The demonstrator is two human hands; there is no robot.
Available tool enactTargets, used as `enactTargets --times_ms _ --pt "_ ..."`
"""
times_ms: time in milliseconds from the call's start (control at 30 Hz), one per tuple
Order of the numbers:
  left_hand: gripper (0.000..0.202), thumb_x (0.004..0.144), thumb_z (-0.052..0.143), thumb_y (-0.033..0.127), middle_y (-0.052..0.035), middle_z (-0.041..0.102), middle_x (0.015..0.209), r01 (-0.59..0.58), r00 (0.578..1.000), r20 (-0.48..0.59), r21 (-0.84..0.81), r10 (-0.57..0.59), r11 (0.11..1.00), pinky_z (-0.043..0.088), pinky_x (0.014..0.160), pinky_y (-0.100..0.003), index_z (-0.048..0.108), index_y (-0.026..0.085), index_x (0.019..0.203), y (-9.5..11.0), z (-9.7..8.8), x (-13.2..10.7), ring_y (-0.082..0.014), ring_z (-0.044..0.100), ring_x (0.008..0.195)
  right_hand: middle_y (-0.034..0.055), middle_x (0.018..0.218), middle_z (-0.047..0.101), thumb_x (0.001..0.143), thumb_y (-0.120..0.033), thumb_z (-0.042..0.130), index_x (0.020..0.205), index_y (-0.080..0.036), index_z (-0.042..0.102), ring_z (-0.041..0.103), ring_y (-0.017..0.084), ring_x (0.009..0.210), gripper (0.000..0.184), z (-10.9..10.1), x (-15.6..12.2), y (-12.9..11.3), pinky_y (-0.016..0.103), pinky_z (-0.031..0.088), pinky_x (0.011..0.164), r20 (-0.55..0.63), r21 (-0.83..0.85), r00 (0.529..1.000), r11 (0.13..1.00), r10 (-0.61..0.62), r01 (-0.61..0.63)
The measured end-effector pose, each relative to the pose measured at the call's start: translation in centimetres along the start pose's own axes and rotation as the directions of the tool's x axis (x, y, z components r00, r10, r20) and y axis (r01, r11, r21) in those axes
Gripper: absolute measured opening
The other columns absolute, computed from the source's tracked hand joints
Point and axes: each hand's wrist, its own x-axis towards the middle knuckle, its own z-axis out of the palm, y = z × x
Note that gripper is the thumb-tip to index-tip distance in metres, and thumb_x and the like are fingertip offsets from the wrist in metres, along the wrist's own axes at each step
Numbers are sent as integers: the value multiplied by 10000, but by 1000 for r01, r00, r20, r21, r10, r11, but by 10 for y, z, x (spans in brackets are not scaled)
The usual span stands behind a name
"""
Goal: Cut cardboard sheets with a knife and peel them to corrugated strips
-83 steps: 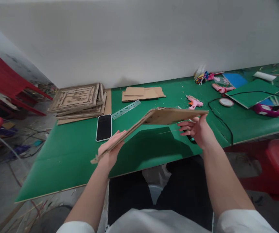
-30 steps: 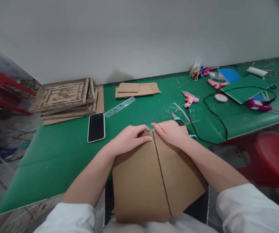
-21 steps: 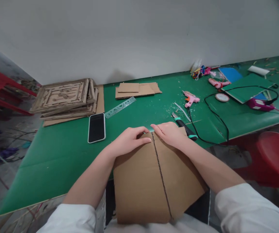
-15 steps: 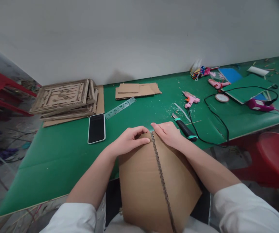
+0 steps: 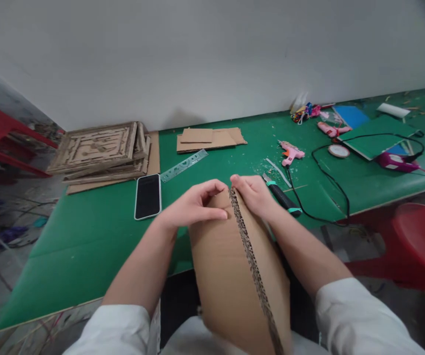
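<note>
A brown cardboard sheet (image 5: 227,276) with a cut line down its middle is bent along that line, so the corrugated edge shows as a ridge. It rests against my lap and the front edge of the green table (image 5: 87,246). My left hand (image 5: 194,204) pinches the left flap at its top end. My right hand (image 5: 253,195) grips the right flap at the top, right beside the left hand.
A phone (image 5: 148,195) lies left of my hands, a clear ruler (image 5: 183,166) behind it. A utility knife (image 5: 282,197) and pink glue gun (image 5: 289,153) with black cable lie to the right. Stacked cardboard mazes (image 5: 97,150) sit far left, flat cardboard pieces (image 5: 208,139) by the wall. A red stool (image 5: 417,241) stands right.
The sheet was held up in the air, then laid flat at the table edge. Since a second ago both hands have folded it along the cut line, raising the ridge.
</note>
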Motion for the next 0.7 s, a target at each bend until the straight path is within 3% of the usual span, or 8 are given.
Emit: enactTargets --times_ms 67,133,233,300,400,500,600,700 --pt "303 688 663 381 1 596 811 -48 999 17 293 45 955 442 640 -220 574 188 903 35 -16 -3 -133 556 735 -32 514 382 844 -572 292 513 -174 409 356 68 501 531 -27 9 -30 219 270 492 126 -242 970 942 -207 233" --pt "203 735 630 324 34 629 772 -117 987 -22 567 157 815 455 621 -207 598 228 911 69 -23 -14 -120 589 693 -21 576 469 794 -609 380 579 -187 515 453 95 589 493 -53 8 -68 231 314 550 196 -492 922 780 -334 387" --pt "252 764 589 185 43 674 845 -137 867 -124 871 482 471 486 754 -252 609 274 999 90 -13 -35 -148 629 810 -7 728 571 854 -471 405 716 -237 601 532 136 751 335 -73 -12 -103 248 376 628 174 -697 901 596 -398 398" --pt "412 778 546 112 2 648 1062 -180 780 -49 937 624 299 472 873 -309 523 248 1165 73 5 -45 -174 601 980 6 814 603 861 -308 452 825 -252 621 544 148 812 181 -70 -31 -92 270 416 719 192 -731 876 531 -442 429" --pt "440 821 443 75 -59 599 1158 -112 814 -74 953 576 280 455 931 -371 449 188 1247 15 38 -49 -203 534 1104 11 857 620 815 -181 511 893 -272 621 550 159 869 163 -49 -55 -27 364 381 922 138 -759 848 495 -512 423" --pt "395 832 377 51 -124 587 1162 -47 865 -123 945 486 322 455 931 -395 483 113 1208 -46 67 -50 -234 518 1120 40 1007 599 750 -175 570 904 -271 631 493 238 1061 192 -28 -72 48 511 249 1022 -150 -762 889 623 -433 175" --pt "336 862 357 114 -134 595 1146 -24 913 -131 928 386 371 454 929 -400 528 121 1151 -79 87 -54 -238 538 1096 96 1289 427 711 -206 567 1110 -240 552 372 294 1208 401 -19 -82 88 511 318 986 -423 -451 902 884 -88 -125" --pt "345 871 408 266 -155 582 1149 -36 968 -80 896 240 442 458 914 -383 516 108 1157 -84 93 -56 -251 534 1091 96 1322 415 730 -231 514 1355 -272 245 474 245 1139 682 -18 -83 92 424 443 893 -345 112 897 961 277 -254"
